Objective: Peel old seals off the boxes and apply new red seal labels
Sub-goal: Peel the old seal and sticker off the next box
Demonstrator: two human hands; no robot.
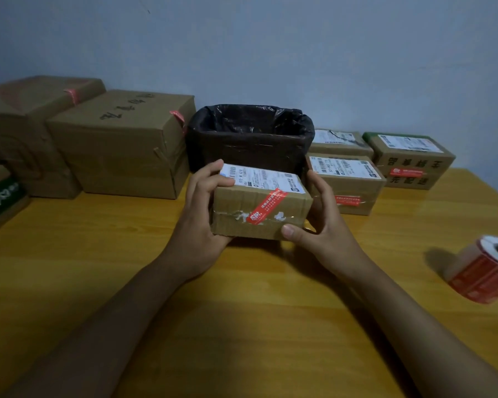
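Note:
I hold a small cardboard box (242, 206) above the wooden table (242, 297), in the middle of the view. My left hand (197, 214) grips its left end and my right hand (318, 225) grips its right end, thumb on the lower front edge. A white shipping label (265, 179) covers the box top. A red seal label (266, 206) runs slantwise across the front face over a taped seam with white torn paper scraps. A roll of red seal labels (485, 268) lies on the table at the far right.
A bin lined with a black bag (250, 139) stands right behind the held box. Two large boxes (121, 145) with red seals sit at the back left. Three small boxes (348, 182) with shipping labels and red seals sit at the back right. A green-and-red packet (0, 196) lies at the left edge.

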